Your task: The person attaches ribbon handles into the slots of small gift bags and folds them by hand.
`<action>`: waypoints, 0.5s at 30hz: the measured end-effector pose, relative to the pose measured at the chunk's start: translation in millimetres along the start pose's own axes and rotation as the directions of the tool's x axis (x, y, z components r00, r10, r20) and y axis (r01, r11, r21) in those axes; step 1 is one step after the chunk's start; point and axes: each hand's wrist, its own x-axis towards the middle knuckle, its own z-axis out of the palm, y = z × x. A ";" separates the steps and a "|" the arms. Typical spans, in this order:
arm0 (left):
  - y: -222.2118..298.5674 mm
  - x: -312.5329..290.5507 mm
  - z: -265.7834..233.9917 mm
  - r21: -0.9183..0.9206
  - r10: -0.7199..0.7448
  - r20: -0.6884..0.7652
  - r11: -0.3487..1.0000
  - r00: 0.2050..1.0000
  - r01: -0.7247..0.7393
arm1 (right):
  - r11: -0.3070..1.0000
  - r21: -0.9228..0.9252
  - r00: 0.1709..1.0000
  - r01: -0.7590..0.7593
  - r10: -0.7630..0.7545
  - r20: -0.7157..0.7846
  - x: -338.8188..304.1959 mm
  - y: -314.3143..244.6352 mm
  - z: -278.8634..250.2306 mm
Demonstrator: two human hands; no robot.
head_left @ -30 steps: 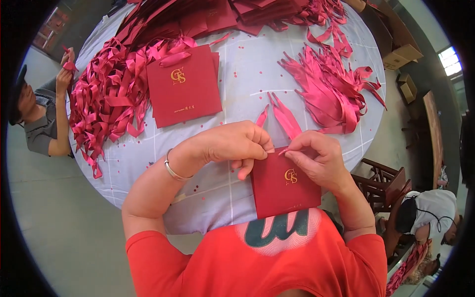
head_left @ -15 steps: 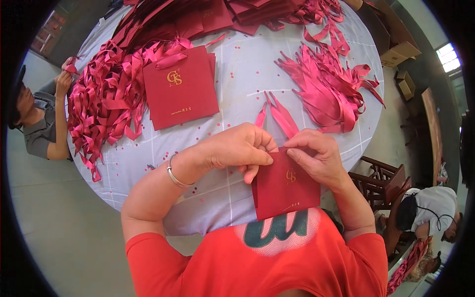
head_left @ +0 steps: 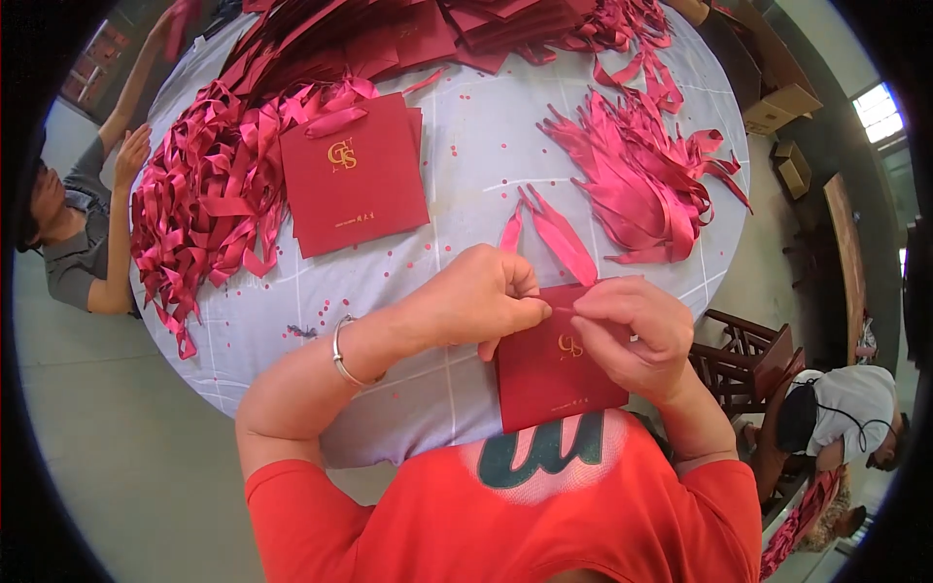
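A small dark red paper bag (head_left: 559, 374) with gold print stands against the table's near edge, in front of my chest. My left hand (head_left: 496, 296) is closed at its upper left edge, thumb and fingers pinching there, some fingertips hidden behind the bag. My right hand (head_left: 641, 325) is pinched over the bag's upper part, close to the left thumb. A thin pink strand of ribbon shows between the two sets of fingertips. Beyond the bag, the pink satin ribbon (head_left: 564, 238) stretches out over the cloth with its pointed ends away from me.
Left of centre lie red bags with ribbon handles (head_left: 360, 194), beside a heap of pink ribbons (head_left: 209, 185). More ribbons (head_left: 646, 185) lie to the right, and stacked bags (head_left: 389, 44) fill the far side. A person (head_left: 83, 228) sits at the left; stools (head_left: 743, 360) stand right.
My right hand has shifted slightly right and down across the bag's front. The left has moved slightly right. At the left, the other person's arm has swung up toward the far side.
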 end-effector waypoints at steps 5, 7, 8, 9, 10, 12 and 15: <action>0.8 -0.3 -10.9 -0.131 -0.015 0.134 0.991 0.991 0.032 | 0.992 0.075 0.992 -0.102 0.096 0.080 -9.9 6.9 5.7; 0.7 0.0 -12.4 -0.123 -0.029 0.143 0.991 0.989 0.047 | 0.988 0.095 0.989 -0.125 0.117 0.085 -10.2 8.4 6.2; 0.3 0.2 -12.5 -0.113 -0.045 0.154 0.992 0.987 0.063 | 0.994 0.080 0.995 -0.070 0.064 0.078 -9.0 10.2 6.5; 0.3 -0.1 -12.0 -0.116 -0.045 0.154 0.991 0.987 0.064 | 0.998 0.065 0.997 -0.016 0.011 0.071 -8.6 11.2 6.7; 1.1 -0.7 -12.2 -0.110 -0.048 0.144 0.992 0.988 0.064 | 0.998 0.065 0.997 -0.016 0.011 0.073 -8.2 11.3 7.8; 0.5 -1.4 -12.6 -0.108 -0.052 0.132 0.992 0.990 0.066 | 0.999 0.037 0.993 0.035 -0.039 0.116 -7.1 10.9 11.4; 5.5 -1.5 -10.6 -0.089 -0.037 0.131 0.995 0.991 0.049 | 0.995 -0.038 0.987 0.097 -0.091 0.130 -6.3 9.1 12.3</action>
